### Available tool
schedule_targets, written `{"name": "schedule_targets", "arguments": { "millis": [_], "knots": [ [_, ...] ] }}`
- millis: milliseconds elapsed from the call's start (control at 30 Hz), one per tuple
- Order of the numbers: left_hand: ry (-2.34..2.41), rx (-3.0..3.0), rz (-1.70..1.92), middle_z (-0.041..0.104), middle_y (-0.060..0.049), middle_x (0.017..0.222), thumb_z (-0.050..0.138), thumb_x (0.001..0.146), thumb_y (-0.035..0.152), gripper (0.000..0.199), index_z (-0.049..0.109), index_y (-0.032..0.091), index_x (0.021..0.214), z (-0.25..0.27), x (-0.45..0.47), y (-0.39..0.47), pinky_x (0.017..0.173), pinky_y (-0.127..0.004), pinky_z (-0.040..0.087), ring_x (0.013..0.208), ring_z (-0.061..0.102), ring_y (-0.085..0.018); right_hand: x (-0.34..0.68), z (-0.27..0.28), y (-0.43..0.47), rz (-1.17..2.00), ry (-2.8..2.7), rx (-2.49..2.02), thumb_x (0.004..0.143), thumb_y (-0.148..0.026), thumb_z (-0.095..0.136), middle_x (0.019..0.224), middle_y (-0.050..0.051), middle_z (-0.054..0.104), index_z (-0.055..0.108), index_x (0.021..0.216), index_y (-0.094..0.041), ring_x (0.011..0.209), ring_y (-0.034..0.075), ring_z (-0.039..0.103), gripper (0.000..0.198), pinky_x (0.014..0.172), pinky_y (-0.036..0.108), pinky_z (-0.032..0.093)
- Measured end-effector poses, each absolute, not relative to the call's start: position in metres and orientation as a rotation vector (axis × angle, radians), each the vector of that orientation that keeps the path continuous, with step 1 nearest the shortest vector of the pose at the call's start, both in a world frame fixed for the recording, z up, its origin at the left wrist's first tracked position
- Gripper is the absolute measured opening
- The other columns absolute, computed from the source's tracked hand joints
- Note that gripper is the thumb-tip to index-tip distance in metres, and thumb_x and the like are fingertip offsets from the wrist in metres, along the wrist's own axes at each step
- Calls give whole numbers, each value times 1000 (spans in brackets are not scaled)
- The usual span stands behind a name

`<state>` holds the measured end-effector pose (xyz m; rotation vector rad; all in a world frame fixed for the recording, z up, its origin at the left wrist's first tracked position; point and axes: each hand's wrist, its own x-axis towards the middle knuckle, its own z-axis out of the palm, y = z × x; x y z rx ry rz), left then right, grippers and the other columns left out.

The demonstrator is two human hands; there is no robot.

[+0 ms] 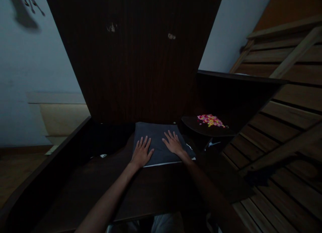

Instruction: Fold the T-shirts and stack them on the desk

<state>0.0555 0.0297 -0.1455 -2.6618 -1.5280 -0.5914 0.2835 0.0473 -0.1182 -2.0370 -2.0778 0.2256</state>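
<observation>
A dark grey folded cloth point(158, 154) lies flat on the brown wooden desk, with a thin white edge showing along its front. My left hand point(142, 151) rests palm down on the cloth's left part, fingers spread. On the right part lies my right hand point(173, 144), also flat with its fingers apart. Neither hand grips anything. What is under the cloth is hidden, apart from the white strip at its front and right edges.
Right of the cloth, a small corner shelf point(191, 124) bears a cluster of pink, red and yellow bits point(210, 120). Below it lies something like scissors point(212, 144). Dark fabric point(108, 139) sits at the left. A tall wooden panel point(136, 65) rises behind; slatted wood point(289, 102) stands right.
</observation>
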Motion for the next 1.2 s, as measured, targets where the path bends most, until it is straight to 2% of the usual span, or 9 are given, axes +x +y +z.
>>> {"name": "schedule_targets", "arguments": {
  "millis": [267,433,667,867,967,1100,1200],
  "knots": [
    [-1398,-2680,-633,35,-14,157,30,99,48,62,31,19,153,-159,29,15,114,-52,31,147,27,-31,286,-118,41,211,-2134,-2047,100,-55,26,163,10,15,27,155,-22,150,32,8,64,120,48,11],
    [-1326,-2791,-645,36,-14,157,35,98,49,61,34,19,152,-160,5,6,115,-53,30,146,28,-29,293,-119,26,118,-2188,-2019,100,-55,25,162,10,21,31,154,-21,150,29,14,64,120,47,12],
    [-1287,-2855,-849,60,-12,138,38,99,35,40,58,18,128,-156,-12,-2,112,-48,40,135,48,-24,304,-122,9,-81,-2103,-2172,100,-52,24,154,22,34,42,146,-1,147,29,25,71,119,45,12],
    [-1273,-2828,-919,70,-11,118,38,97,30,31,64,20,111,-144,-18,-5,102,-43,50,114,64,-23,307,-122,-3,-193,-2122,-2163,101,-45,23,153,22,37,44,143,2,146,31,27,67,118,47,14],
    [-1389,-2670,-895,69,-13,117,41,94,30,31,64,18,110,-138,-42,6,99,-44,50,112,63,-26,310,-121,-11,-205,-2113,-2165,101,-44,24,153,20,37,45,144,-1,146,32,26,64,118,49,15],
    [-1667,-2320,-798,56,-22,138,49,83,27,44,62,11,122,-130,-87,27,104,-55,41,130,49,-37,311,-116,-18,-95,-2122,-2192,100,-43,27,155,18,35,43,145,0,148,33,21,64,118,49,15],
    [-1771,-2260,-709,57,-19,139,47,83,30,40,69,16,113,-122,-111,38,103,-57,39,132,47,-38,306,-108,-22,78,-2134,-2203,100,-47,29,154,19,35,44,144,-2,148,35,20,65,118,51,13]
  ]
}}
